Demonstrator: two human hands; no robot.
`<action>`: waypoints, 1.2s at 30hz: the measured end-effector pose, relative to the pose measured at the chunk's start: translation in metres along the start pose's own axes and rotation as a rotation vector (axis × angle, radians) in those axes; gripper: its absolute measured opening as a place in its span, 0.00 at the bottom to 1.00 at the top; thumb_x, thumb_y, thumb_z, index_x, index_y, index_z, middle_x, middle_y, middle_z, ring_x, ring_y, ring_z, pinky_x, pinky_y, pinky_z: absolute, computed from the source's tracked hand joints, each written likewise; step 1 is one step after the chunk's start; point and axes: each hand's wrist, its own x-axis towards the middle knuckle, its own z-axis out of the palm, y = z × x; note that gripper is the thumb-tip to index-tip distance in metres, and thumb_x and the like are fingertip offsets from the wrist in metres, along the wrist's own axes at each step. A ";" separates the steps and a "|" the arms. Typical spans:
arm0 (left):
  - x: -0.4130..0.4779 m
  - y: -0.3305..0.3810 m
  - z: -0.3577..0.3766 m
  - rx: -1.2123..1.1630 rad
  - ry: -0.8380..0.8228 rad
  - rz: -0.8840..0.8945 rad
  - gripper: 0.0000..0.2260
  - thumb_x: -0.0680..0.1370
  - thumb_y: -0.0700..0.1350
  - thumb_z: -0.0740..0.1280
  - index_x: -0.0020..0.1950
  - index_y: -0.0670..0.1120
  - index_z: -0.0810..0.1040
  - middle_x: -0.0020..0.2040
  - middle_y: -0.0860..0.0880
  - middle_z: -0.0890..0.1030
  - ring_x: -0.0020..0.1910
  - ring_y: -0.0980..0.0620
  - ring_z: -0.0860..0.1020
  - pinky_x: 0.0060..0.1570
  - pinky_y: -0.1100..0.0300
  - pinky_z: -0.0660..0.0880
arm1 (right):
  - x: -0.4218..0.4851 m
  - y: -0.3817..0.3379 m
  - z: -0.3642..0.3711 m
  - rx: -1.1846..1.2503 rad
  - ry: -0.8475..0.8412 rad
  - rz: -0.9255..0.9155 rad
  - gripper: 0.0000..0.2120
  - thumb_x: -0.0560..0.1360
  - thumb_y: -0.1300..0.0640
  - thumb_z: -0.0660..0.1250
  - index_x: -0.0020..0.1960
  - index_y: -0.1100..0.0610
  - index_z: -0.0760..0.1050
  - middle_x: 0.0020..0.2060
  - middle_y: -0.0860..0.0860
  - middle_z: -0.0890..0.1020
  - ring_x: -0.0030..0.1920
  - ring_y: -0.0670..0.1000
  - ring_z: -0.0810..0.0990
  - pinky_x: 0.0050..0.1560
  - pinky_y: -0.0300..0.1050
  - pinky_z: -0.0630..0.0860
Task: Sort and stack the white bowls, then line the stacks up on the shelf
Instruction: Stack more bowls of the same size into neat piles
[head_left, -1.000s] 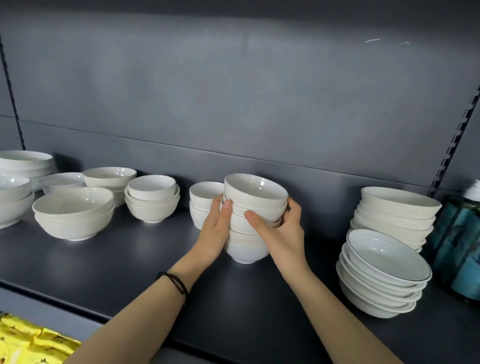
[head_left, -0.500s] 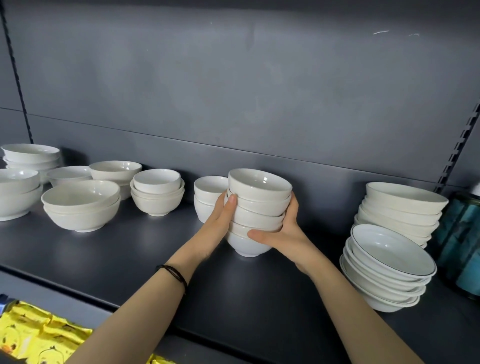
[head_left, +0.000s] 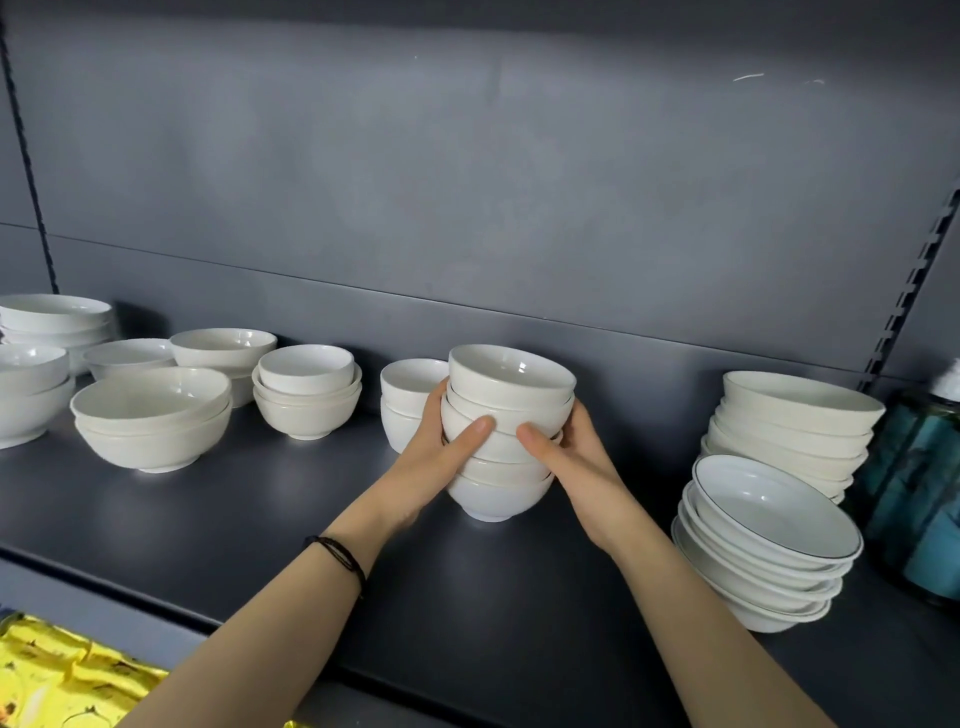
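Observation:
A stack of several small white bowls stands on the dark grey shelf, leaning slightly to the right. My left hand wraps its left side and my right hand its right side, thumbs across the front. Just behind on the left is a short stack of two small bowls. Further left sit a stack of small bowls, a wide bowl stack and more bowls. Right of my hands are two tilted stacks of shallow bowls.
More white bowls crowd the shelf's far left end. A teal bottle stands at the far right against the upright. Yellow packets lie on the level below. The shelf's back panel rises close behind the stacks.
Both hands have shifted their hold on the stack: the thumbs now meet across the front, and the stack sits a little straighter. The camera view has drifted slightly.

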 end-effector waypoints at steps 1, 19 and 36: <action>0.001 -0.001 0.000 0.007 0.000 -0.003 0.39 0.68 0.63 0.69 0.76 0.58 0.57 0.69 0.60 0.73 0.66 0.62 0.73 0.63 0.61 0.72 | 0.001 0.000 0.001 0.005 0.009 -0.001 0.38 0.64 0.48 0.76 0.71 0.47 0.66 0.61 0.41 0.80 0.61 0.41 0.79 0.59 0.41 0.76; 0.031 0.006 0.036 -0.016 0.087 -0.014 0.18 0.75 0.44 0.73 0.62 0.51 0.74 0.56 0.56 0.81 0.47 0.69 0.80 0.42 0.74 0.75 | 0.010 -0.001 -0.017 -0.001 0.313 -0.060 0.49 0.56 0.47 0.84 0.70 0.45 0.62 0.62 0.43 0.76 0.59 0.42 0.78 0.53 0.40 0.78; 0.025 0.055 0.021 -0.116 0.035 0.184 0.33 0.66 0.57 0.73 0.68 0.46 0.72 0.62 0.47 0.81 0.63 0.49 0.78 0.60 0.56 0.76 | 0.007 -0.060 0.014 -0.127 0.445 -0.287 0.46 0.52 0.40 0.80 0.67 0.42 0.67 0.63 0.41 0.76 0.62 0.43 0.77 0.61 0.50 0.78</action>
